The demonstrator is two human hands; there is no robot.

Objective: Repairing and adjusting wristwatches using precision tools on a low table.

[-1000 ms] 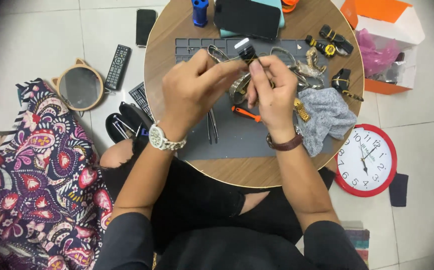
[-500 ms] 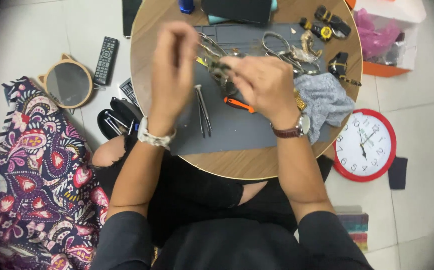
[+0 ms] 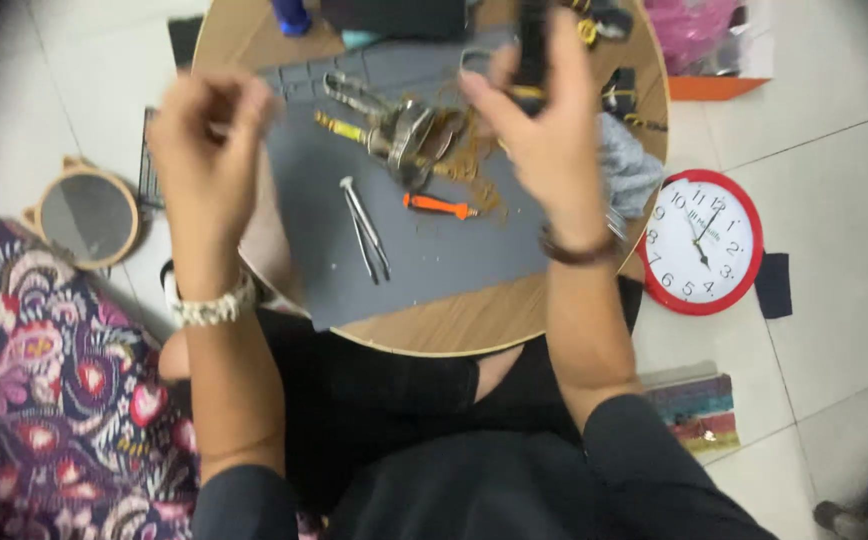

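Observation:
My right hand is raised over the far side of the round wooden table. It grips a narrow black strap-like object that stands up between the fingers. My left hand hovers above the table's left edge with fingertips pinched together. Motion blur hides whether anything tiny sits in the pinch. Between the hands, a metal-banded watch lies on the grey work mat. Nearer me on the mat are tweezers and a small orange screwdriver.
A grey cloth lies at the table's right edge. On the floor are a red wall clock, a round wood-framed mirror, an orange box with pink plastic, a book and patterned fabric.
My hands, joined over one object a second ago, have parted. The left swung out to the left, and the right rose with the black object. The camera view moved closer.

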